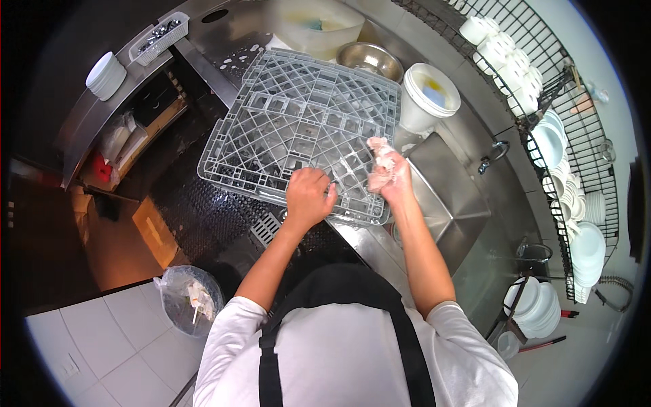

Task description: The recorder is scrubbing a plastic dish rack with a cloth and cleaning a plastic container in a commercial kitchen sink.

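A large grey plastic dish rack (271, 129) with a lattice face lies across the steel counter in front of me. Rounded clear shapes show through its openings, too obscured to name surely. My left hand (308, 195) is closed over the rack's near edge, its fingers curled onto the lattice. At the rack's right side, my right hand (397, 182) grips a crumpled pinkish cloth (381, 163), which bunches out past the fingers against the lattice.
A steel sink (461, 190) with a tap (494, 156) lies to the right. Behind the rack stand a white bucket (428, 102), a metal bowl (369, 60) and a translucent tub (319, 30). Crockery fills a wire shelf (569, 129). A lined bin (193, 298) stands lower left.
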The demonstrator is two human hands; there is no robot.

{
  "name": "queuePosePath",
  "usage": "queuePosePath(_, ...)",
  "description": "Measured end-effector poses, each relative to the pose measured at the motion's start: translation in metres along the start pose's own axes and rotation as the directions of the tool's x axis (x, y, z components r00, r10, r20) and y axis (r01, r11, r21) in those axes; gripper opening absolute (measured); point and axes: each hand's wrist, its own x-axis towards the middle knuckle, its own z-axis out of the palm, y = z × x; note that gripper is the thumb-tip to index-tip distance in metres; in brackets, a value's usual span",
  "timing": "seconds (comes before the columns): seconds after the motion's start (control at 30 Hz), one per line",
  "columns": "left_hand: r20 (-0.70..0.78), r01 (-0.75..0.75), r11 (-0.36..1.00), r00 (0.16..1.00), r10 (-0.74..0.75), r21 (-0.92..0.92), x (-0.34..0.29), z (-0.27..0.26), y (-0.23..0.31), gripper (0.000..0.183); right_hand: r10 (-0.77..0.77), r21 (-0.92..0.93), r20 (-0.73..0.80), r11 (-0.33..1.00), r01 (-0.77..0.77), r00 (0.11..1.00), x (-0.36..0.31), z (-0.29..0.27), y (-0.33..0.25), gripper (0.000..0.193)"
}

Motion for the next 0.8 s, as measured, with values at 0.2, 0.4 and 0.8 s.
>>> queuePosePath(0.2, 0.01, -0.009, 1.0, 1.0, 0.009, 0.01, 0.001, -0.002, 0.001, 0.012, 0.024, -0.897, 0.117, 0.431, 0.095, 0.993, -0.005, 0.044, -0.015, 0.038)
queuePosePath(0.4, 0.013, 0.0, 1.0, 1.0, 0.0, -0.003, 0.001, -0.002, 0.001, 0.012, 0.225, -0.552, 0.43, -0.701, 0.452, 0.874, 0.026, 0.046, -0.016, 0.022)
queuePosePath(0.8, -0.024, -0.011, 1.0, 1.0, 0.011, -0.008, 0.0, -0.002, 0.001, 0.011, -0.099, -0.765, 0.346, -0.606, 0.219, 0.933, 0.001, 0.026, -0.048, 0.021)
